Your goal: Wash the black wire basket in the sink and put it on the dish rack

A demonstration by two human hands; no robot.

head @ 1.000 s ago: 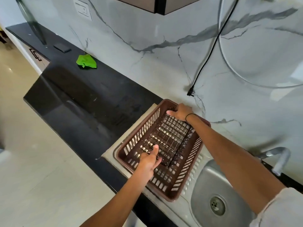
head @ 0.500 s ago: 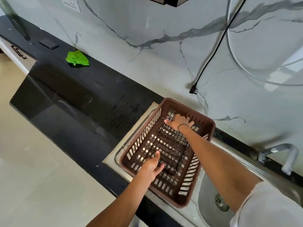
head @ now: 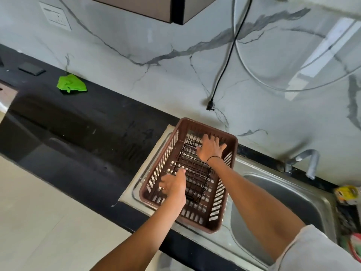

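Note:
The black wire basket [head: 195, 173] lies inside the brown plastic dish rack [head: 207, 125], which stands on the steel drainboard left of the sink [head: 283, 202]. My right hand [head: 210, 148] hovers over the basket's far end with its fingers spread, holding nothing. My left hand [head: 172, 185] is at the basket's near left side. Its thumb points up against the wire edge and its fingers lie loose and slightly blurred.
A steel faucet [head: 304, 157] stands behind the sink. A black cable with a plug [head: 210, 106] hangs down the marble wall above the rack. A green cloth [head: 71, 84] and a dark flat object [head: 32, 68] lie far left on the black counter. Cleaning items [head: 346, 194] sit right of the sink.
The basket has come down to rest in the rack. My right hand let go of its far edge and spread its fingers. My left hand loosened its hold.

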